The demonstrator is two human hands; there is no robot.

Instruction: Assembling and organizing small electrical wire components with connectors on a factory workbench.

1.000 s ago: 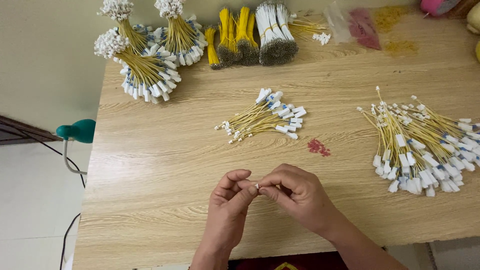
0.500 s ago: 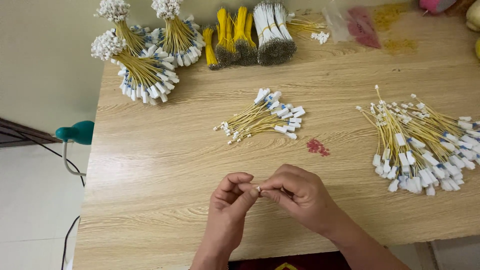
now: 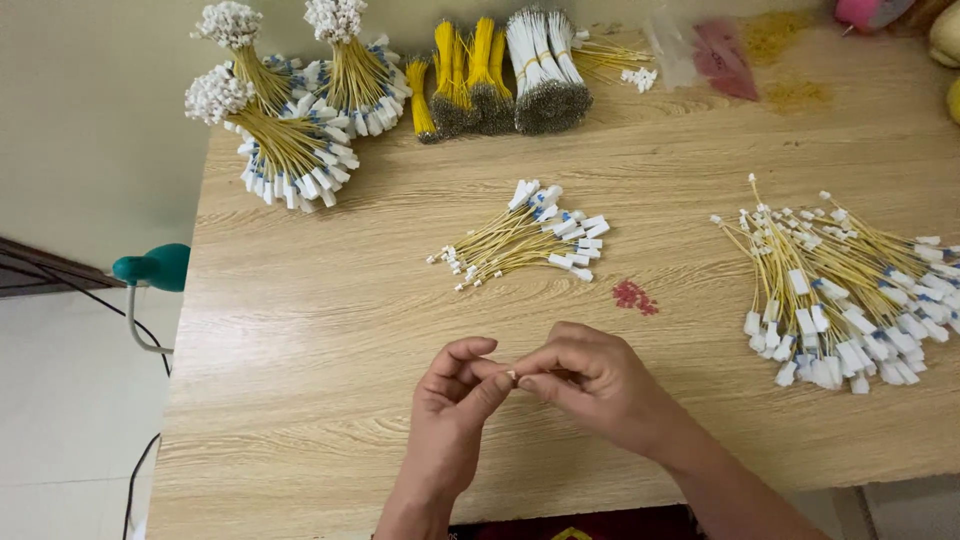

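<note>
Both hands meet near the front edge of the wooden tabletop [image 3: 330, 330]. The left hand [image 3: 452, 400] has thumb and forefinger pinched together, and the right hand [image 3: 590, 380] pinches back against them, fingertips touching. Between the two pinches sits a tiny pale piece [image 3: 510, 376]; it is too small to tell what it is, though it looks like a small white part.

Taking the small fan of wires [image 3: 525, 240] in the middle of the tabletop as the landmark: it lies just beyond the hands, yellow leads with white connectors at their ends. Well to its right spreads a larger loose pile [image 3: 850, 290] of the same wires with white and blue tags. Behind it and to the left, by the wall, stand three tied bundles [image 3: 290, 140], their ends bunched like white flower heads. Straight behind it lie banded sheaves of bare yellow and white wire [image 3: 500, 70]. A scatter of small red bits [image 3: 633, 296] lies just right of the fan, and a teal clamp [image 3: 150, 268] grips the tabletop's left edge.

As a judgement of progress: the tied bundles look finished, while the big loose pile suggests much is left.
</note>
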